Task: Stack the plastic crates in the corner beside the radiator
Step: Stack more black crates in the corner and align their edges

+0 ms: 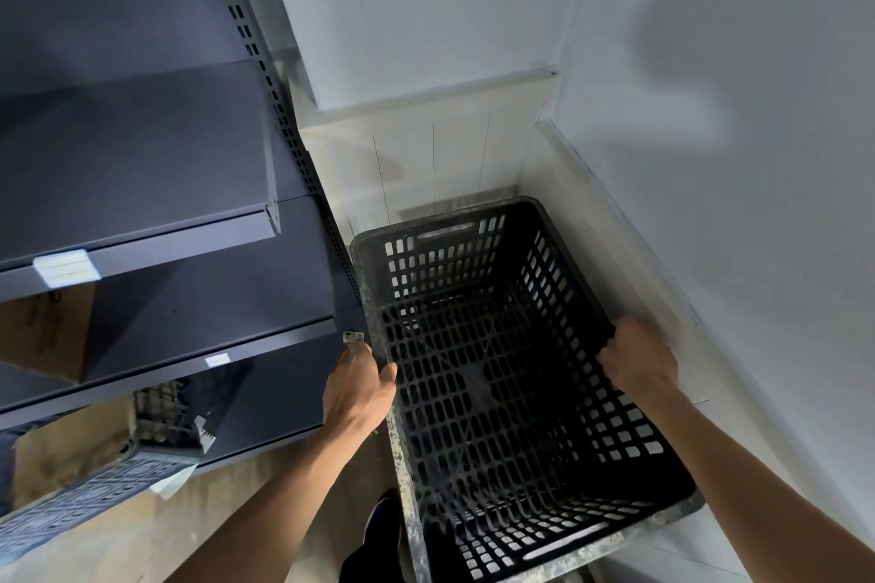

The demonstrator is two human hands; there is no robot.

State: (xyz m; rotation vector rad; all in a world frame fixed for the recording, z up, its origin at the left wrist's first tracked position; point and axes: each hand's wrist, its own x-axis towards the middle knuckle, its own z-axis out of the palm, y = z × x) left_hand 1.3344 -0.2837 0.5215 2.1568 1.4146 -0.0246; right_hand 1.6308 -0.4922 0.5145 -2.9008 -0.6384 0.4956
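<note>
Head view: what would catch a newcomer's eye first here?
The empty black plastic crate fills the lower centre, gripped by the left hand and right hand on its long rims. Dark metal shelving stands at left, a white panelled corner behind.

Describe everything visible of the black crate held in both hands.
The black crate is an open-topped rectangular box of what looks like hard plastic, its walls and floor a lattice of slots, with a long handle slot in each end wall. Its rim is smeared with pale dust or paint. It is empty. It is in the corner between the dark shelving and the white wall. The left hand grips one long rim, the right hand the opposite one. What lies under it is hidden.
</note>
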